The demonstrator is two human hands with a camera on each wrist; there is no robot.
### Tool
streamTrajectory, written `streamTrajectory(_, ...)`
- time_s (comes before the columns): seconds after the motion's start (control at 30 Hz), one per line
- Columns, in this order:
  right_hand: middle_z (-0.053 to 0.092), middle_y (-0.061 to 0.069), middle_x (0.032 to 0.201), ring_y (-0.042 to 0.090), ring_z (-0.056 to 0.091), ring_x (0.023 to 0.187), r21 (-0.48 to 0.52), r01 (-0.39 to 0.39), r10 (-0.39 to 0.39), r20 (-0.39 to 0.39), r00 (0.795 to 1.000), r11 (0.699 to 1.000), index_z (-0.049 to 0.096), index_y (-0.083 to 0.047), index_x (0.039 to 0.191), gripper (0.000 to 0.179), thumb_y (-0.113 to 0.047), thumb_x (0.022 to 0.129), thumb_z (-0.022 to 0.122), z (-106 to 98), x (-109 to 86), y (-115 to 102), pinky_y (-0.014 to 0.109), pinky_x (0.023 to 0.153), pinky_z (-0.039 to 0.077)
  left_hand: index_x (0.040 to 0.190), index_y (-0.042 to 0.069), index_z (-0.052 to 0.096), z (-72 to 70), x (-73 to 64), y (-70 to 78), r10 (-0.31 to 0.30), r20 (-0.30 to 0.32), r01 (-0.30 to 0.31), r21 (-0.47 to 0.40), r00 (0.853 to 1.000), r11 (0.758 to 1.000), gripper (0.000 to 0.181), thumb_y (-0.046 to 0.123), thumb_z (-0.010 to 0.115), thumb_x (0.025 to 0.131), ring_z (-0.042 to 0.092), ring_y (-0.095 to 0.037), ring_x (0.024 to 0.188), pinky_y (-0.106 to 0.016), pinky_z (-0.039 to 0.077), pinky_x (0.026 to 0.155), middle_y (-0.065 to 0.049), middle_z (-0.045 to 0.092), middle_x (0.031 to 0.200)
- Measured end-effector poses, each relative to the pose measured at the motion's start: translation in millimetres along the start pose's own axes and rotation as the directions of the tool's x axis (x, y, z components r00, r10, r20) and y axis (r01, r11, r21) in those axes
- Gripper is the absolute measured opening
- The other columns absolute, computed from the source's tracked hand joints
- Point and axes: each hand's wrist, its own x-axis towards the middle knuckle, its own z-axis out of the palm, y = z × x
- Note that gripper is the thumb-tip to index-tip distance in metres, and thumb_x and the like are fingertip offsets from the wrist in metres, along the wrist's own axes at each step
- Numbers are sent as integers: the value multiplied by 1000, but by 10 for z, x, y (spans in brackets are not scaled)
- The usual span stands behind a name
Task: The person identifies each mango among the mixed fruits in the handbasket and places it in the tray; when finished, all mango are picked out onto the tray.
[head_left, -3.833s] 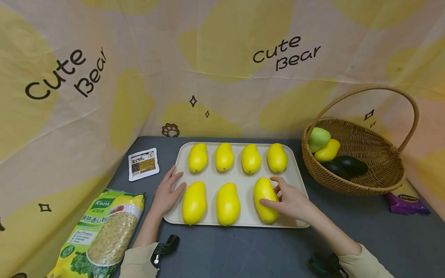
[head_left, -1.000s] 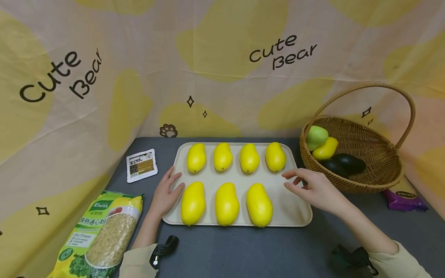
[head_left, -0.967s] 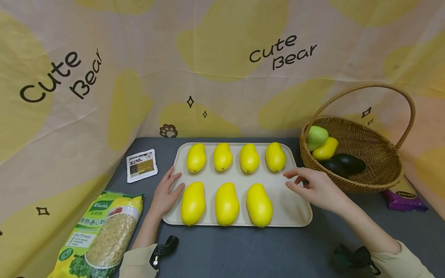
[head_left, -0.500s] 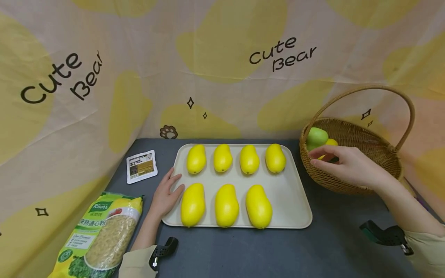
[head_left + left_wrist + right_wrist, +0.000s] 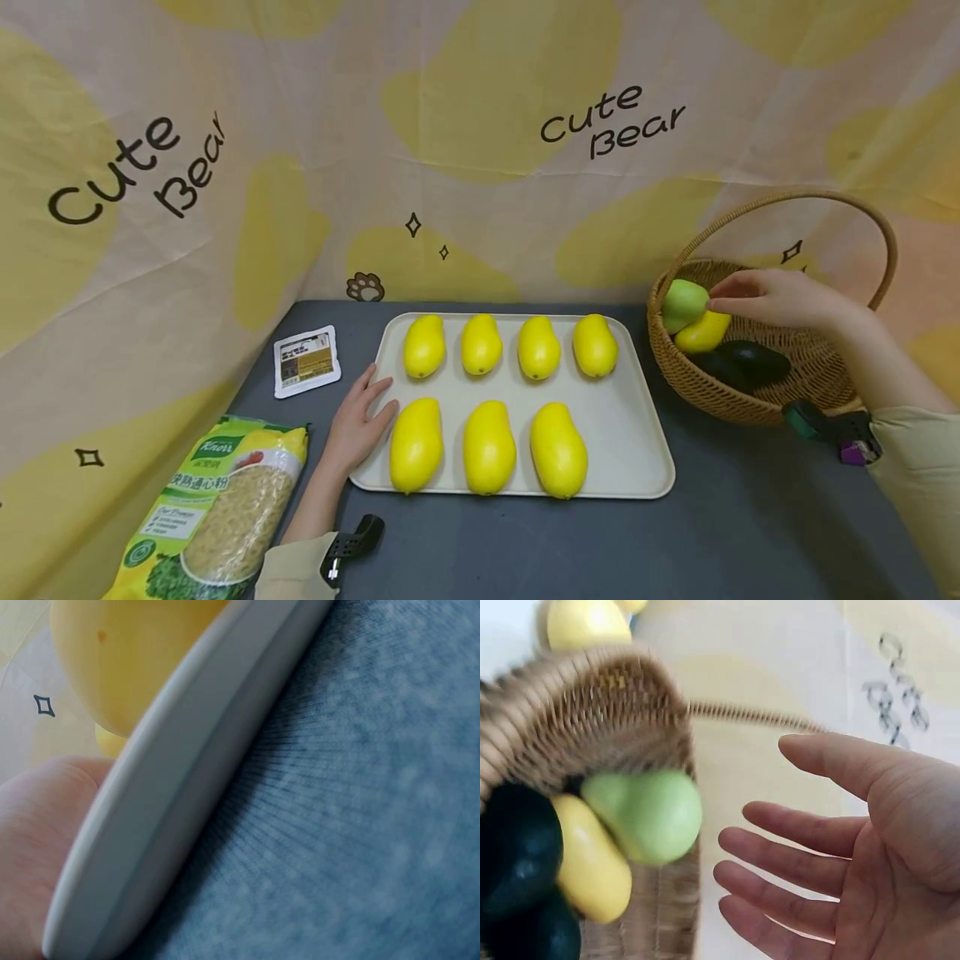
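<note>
My left hand [image 5: 360, 421] rests at the left rim of a cream tray [image 5: 622, 433], fingers spread and relaxed. On the tray lie several yellow mangoes [image 5: 489, 447] in two rows, the front row having a gap at its right end. My right hand [image 5: 885, 832] is open over the wicker basket [image 5: 712, 400], its fingers apart and holding nothing. Just beyond its fingertips, against the basket's left wall, sits a green pear [image 5: 656, 814]. A yellow mango [image 5: 592, 859] lies below the pear, beside dark glossy oval fruits [image 5: 517, 847].
The basket's tall arched handle [image 5: 810, 195] rises around my right wrist. Left of the tray are a white flat packet [image 5: 306, 362] and a large Knorr pasta bag [image 5: 225, 508]. A purple packet [image 5: 853, 452] is mostly hidden behind the right wrist strap.
My right hand let go of the front-right mango, then moved right and up from the tray to over the basket. That mango lies slightly left of before. The left hand stays put.
</note>
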Motion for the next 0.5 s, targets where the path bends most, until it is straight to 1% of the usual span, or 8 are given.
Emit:
streamTrajectory(0.13,51,36,129,53,50,113,11,-50,49,52,997,999,48,10,134,65,-45,100,48,-35,153,189,60,86,45,140,3,51,4,2,-2,-9,1,9,-1,1000,1000,47,23,58,98,22,-37,144,-60,24,111,-13,21,160)
streamTrajectory(0.27,45,41,130,55,49,113,33,-69,65,119,991,997,43,17,133,68,-42,100,47,5,269,383,58,85,47,140,3,51,2,0,0,-14,-2,14,-1,1000,1000,47,23,59,98,23,-38,143,-60,24,110,-13,22,160)
streamTrajectory(0.37,34,45,135,59,41,118,111,-116,91,202,975,987,32,21,137,72,-40,101,46,67,337,522,60,90,46,139,2,52,2,0,-3,-15,-3,15,3,1000,1000,47,22,59,97,23,-38,143,-60,24,110,-14,22,159)
streamTrajectory(0.5,19,49,138,64,28,124,198,-176,112,296,948,964,18,25,138,76,-35,102,45,149,419,676,63,96,41,139,2,52,8,0,-15,-14,-1,14,4,1000,1000,47,21,60,97,23,-38,143,-59,24,111,-13,22,160)
